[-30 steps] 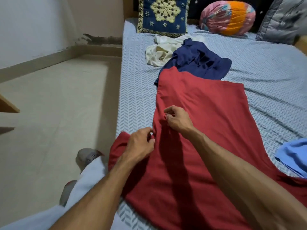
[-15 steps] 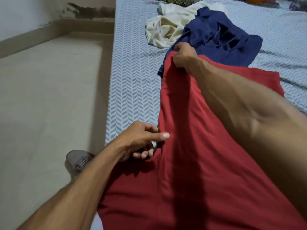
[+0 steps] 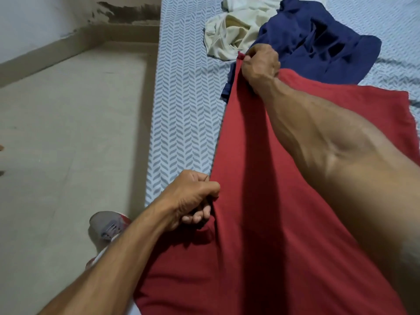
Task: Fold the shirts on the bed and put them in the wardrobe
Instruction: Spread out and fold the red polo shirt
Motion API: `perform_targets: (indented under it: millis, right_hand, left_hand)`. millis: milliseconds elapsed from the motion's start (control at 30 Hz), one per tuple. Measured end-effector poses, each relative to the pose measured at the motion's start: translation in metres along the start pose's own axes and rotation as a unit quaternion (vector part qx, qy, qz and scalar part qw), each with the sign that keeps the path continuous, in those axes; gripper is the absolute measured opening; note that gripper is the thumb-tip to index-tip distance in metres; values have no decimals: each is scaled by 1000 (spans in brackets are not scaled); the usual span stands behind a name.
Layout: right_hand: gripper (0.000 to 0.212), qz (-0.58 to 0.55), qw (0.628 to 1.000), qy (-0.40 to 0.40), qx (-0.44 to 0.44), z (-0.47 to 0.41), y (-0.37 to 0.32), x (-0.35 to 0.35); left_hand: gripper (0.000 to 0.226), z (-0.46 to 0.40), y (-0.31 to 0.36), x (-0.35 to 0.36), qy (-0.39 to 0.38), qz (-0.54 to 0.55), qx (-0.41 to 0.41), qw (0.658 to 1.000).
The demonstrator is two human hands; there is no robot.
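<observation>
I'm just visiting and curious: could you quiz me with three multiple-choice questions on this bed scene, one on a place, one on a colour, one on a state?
1. Where does the cream garment lie?
A. on the floor
B. beside the navy garment
C. under the pillow

2. What colour is the shirt being held?
A. red
B. green
C. white

3. How are the hands?
A. both flat
B. both gripping the shirt's edge
C. both empty

Answers:
B, the cream garment touches the navy garment.
A, the shirt is red.
B, left hand and right hand pinch it.

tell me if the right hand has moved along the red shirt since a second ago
Yes. The right hand went from beside the left hand up the red shirt edge to its far corner, next to the navy shirt.
</observation>
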State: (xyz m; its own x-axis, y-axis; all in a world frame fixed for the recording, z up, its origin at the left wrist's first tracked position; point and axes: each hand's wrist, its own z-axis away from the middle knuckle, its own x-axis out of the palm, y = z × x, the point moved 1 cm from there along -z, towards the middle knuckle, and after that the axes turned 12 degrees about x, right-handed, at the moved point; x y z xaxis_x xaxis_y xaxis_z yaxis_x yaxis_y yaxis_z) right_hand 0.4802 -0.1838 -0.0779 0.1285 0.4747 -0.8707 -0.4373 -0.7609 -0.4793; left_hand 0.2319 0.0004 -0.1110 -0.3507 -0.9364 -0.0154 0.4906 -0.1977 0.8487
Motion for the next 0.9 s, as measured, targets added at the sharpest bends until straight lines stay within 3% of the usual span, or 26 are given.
perform_targets:
  millis: [100, 267, 367, 433, 467, 533, 600, 667, 733, 800, 900]
  right_hand:
    - [37, -4, 1000, -15, -14, 1, 4, 11]
    - [42, -83, 994, -31, -66, 16, 36, -10]
    - [33, -85, 992, 25, -93, 34, 110, -50]
    - [30, -65, 994, 70, -61, 45, 185, -88]
    - [29, -57, 994, 87, -33, 50, 222, -104]
    - [28, -56, 991, 110, 43, 57, 294, -138]
    - [25, -55, 985, 122, 112, 63, 358, -162]
    - [22, -99, 978, 110, 148, 57, 410, -170]
    - [20, -165, 969, 105, 153, 52, 430, -163]
    - [20, -242, 953, 110, 145, 41, 444, -160]
    - [20, -341, 924, 96, 145, 32, 457, -157]
  left_hand:
    - [12, 0, 0, 10, 40, -36, 9, 998]
    - [30, 1, 3, 24, 102, -85, 20, 991]
    - [29, 4, 4, 32, 136, -112, 19, 984]
    - [25, 7, 4, 42, 169, -147, 26, 974]
    - [23, 9, 3, 44, 200, -193, 33, 960]
    - [19, 13, 8, 51, 283, -328, 41, 900]
    - [37, 8, 22, 70, 340, -414, 77, 841]
    - [39, -17, 41, 103, 321, -454, 223, 801]
    - [30, -51, 64, 135, 249, -487, 345, 762]
    - [25, -102, 94, 190, 159, -483, 378, 774]
    - [23, -180, 138, 283, 70, -456, 361, 810]
